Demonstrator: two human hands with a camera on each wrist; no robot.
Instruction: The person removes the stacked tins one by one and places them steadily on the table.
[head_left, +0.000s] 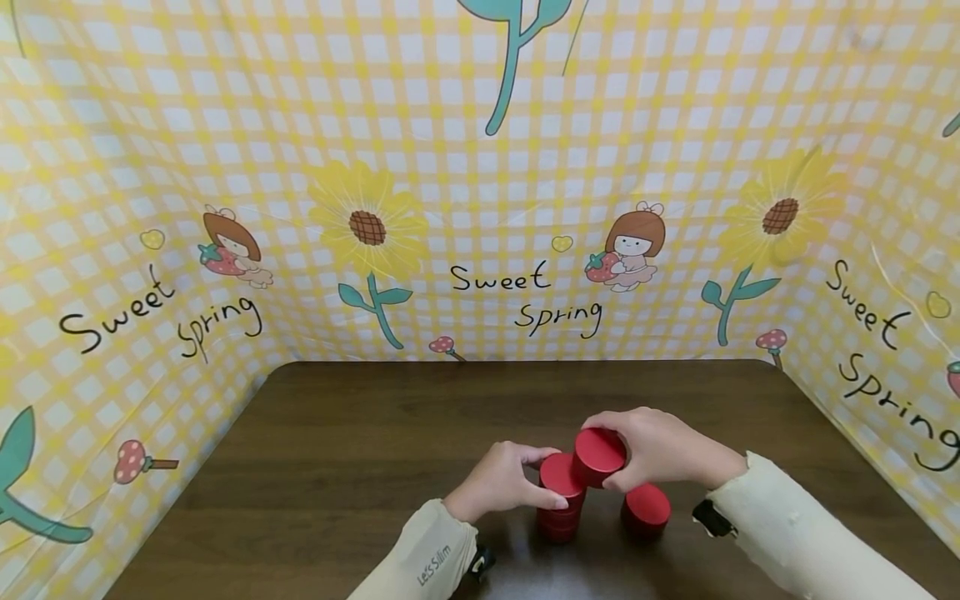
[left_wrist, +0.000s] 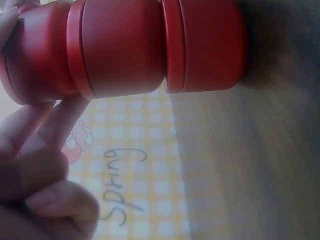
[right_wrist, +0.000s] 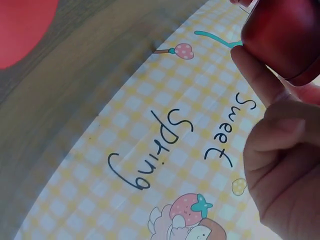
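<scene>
On the dark wooden surface (head_left: 360,433), close to its near edge, stands a stack of red tins (head_left: 560,500), and the left hand (head_left: 501,481) holds it from the left side, fingers curled against the top tin with the thumb reaching over the lid's rim, so this grip is closed round the stack. In the left wrist view the stack (left_wrist: 165,47) shows at least two lidded tins, one on the other, with a further red tin at its upper end, and two fingertips (left_wrist: 55,117) press against the red wall. The right hand (head_left: 660,448) carries another red tin (head_left: 599,455), tilted so that its round lid faces the camera; it sits at the upper right of the stack, touching or just beside the top tin, though the exact contact cannot be told. Its grip is pinched on that tin, fingers over the far side and the thumb underneath, and the right wrist view shows the tin (right_wrist: 287,35) held between fingertips. A single red tin (head_left: 646,508) stands upright on the surface just right of the stack, apart from it and under the right wrist. Both arms wear cream sleeves (head_left: 795,533). Behind and at both sides rises a yellow checked backdrop (head_left: 480,167) printed with sunflowers and the words Sweet Spring
</scene>
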